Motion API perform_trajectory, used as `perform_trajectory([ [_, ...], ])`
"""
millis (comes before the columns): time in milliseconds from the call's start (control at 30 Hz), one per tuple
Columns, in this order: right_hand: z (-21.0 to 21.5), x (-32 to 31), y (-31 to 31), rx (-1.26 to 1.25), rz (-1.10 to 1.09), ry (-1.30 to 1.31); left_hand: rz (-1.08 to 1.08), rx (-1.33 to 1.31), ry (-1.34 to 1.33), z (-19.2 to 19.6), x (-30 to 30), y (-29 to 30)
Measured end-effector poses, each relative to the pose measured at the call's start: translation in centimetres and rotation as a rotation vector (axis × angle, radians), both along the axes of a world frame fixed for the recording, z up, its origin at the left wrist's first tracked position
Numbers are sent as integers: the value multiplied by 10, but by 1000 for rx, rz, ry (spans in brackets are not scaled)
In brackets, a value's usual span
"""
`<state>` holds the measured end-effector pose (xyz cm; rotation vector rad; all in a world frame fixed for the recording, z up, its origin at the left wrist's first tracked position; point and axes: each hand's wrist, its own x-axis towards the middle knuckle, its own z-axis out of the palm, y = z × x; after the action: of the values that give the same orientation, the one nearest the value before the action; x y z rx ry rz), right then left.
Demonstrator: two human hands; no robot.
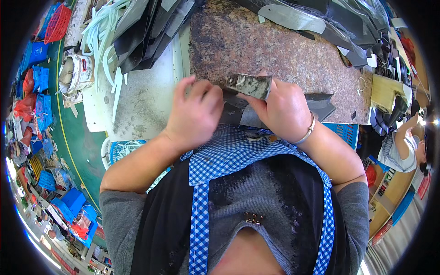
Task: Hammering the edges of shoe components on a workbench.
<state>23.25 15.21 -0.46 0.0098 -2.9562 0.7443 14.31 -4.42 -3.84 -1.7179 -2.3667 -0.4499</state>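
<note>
Mottled board [256, 48]; right hand [286, 107] grips block [252, 86].

**Premises: production workshop**

Worn, stained worktop [238, 43] at upper centre, with dark cut sheets [153, 34] stacked at upper left. Green floor [82, 151] with yellow line at left; blue plastic baskets [43, 110] near left edge. Another person [403, 149] at far right.
</note>
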Motion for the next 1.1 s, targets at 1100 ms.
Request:
perform_trajectory([
  [1100,49,14,183,353,-478,513,-164,332,61,42,-78,202],
])
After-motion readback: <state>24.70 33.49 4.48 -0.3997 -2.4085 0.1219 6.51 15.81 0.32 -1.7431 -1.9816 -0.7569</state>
